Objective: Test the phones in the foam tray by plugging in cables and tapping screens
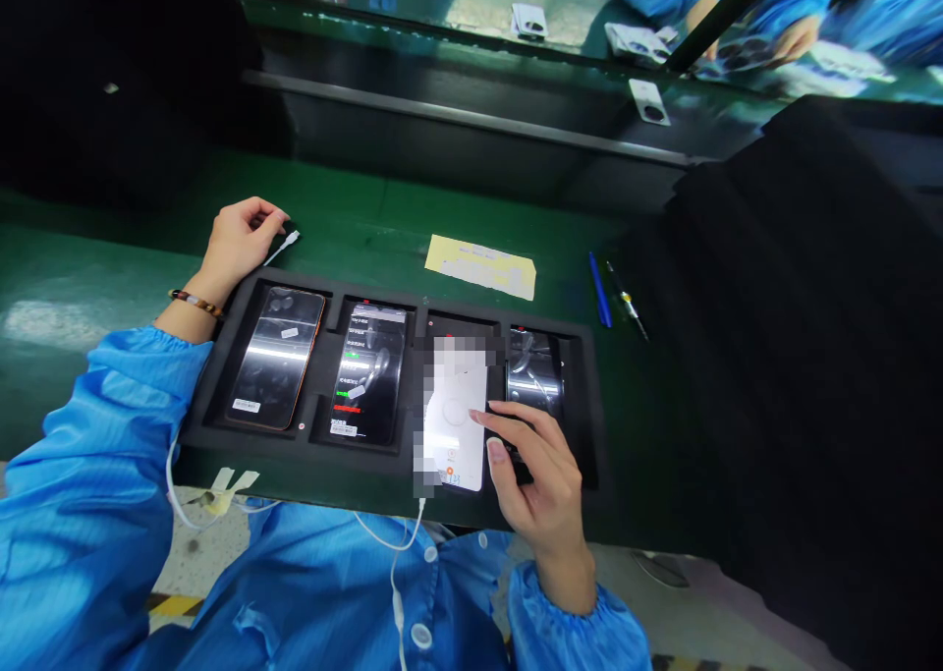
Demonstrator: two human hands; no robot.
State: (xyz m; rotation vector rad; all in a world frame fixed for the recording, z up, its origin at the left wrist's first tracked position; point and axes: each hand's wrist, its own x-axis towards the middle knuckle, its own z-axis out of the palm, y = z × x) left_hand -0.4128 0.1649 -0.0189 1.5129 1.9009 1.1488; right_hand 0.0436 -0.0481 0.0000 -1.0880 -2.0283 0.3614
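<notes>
My left hand (247, 231) rests at the far left corner of a black foam tray (193, 425), fingers curled together; what they hold, if anything, is hidden. Beside its fingertips lies the white plug of a cable (284, 247). My right hand (541, 470) has its fingers apart, the index fingertip on or just over a lit white phone (455, 406), partly blurred out. A cable hangs at that phone's lower end. Left of it sit a phone with lines of text (368, 376) and a dark orange-edged phone (276, 357). Another dark phone (534, 366) is partly behind my right hand.
A yellow paper slip (481, 266) lies beyond the tray. To its right are a blue pen (599, 290) and a thin dark pen (628, 301). Dark stacked material (825, 357) stands at the right. Across the barrier, a person in blue sleeves (792, 3) handles items.
</notes>
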